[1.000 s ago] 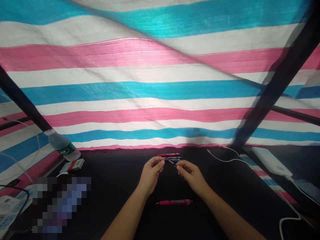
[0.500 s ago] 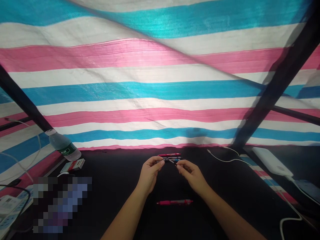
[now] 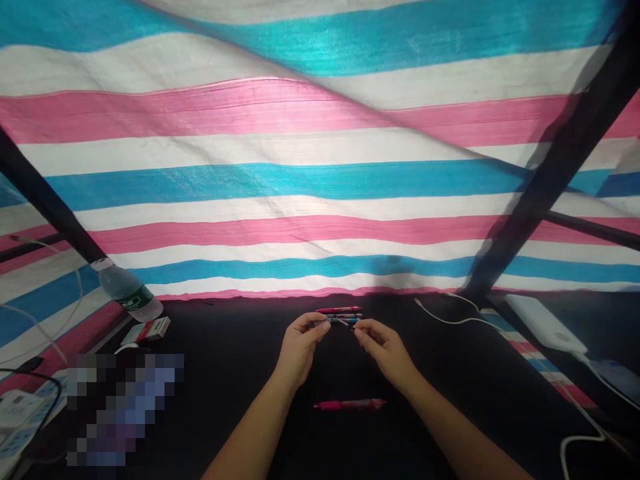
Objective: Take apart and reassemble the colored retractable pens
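My left hand [image 3: 299, 347] and my right hand [image 3: 383, 347] are raised over a black surface [image 3: 240, 373], both pinched on the two ends of a thin pen part [image 3: 340, 323] held between them. Just beyond the fingers lie a few pens [image 3: 339, 311] side by side, one pink, another dark with blue. A pink pen [image 3: 350, 404] lies crosswise on the surface under my wrists.
A striped pink, blue and white tarp [image 3: 300, 173] hangs behind. At left lie a plastic bottle [image 3: 127, 292], a small red-and-white box [image 3: 145, 330] and a power strip [image 3: 15, 417]. At right are a white power bank [image 3: 543, 323], white cables [image 3: 445, 313] and dark poles [image 3: 545, 180].
My hands have crept slightly closer together and a little up; otherwise nothing has moved.
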Demonstrator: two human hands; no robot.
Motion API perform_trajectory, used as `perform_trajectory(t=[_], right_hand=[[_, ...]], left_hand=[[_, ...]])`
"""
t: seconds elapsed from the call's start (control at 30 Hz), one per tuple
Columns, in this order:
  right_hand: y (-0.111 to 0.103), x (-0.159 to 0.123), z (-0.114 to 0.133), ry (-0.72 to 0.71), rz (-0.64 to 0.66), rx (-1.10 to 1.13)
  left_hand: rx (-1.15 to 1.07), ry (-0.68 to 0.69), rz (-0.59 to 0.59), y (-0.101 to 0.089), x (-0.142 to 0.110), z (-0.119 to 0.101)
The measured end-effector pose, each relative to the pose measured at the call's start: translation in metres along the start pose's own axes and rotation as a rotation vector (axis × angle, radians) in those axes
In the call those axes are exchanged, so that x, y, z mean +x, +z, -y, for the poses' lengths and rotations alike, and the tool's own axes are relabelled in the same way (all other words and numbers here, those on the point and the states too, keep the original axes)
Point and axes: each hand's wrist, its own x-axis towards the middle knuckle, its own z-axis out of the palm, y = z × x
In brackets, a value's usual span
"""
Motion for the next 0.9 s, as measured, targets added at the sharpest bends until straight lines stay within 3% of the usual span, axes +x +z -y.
perform_trajectory(t=[0.5,0.9], right_hand=[[-0.009,0.0,0.005,-0.222,0.044,-0.325],[0.001,-0.005,-0.004,-0.162,0.097,-0.242]], left_hand=[[0.01,0.015,0.003,0.003,-0.004,-0.008],[0.005,-0.176,0.137,0.017,-0.019,0.013]])
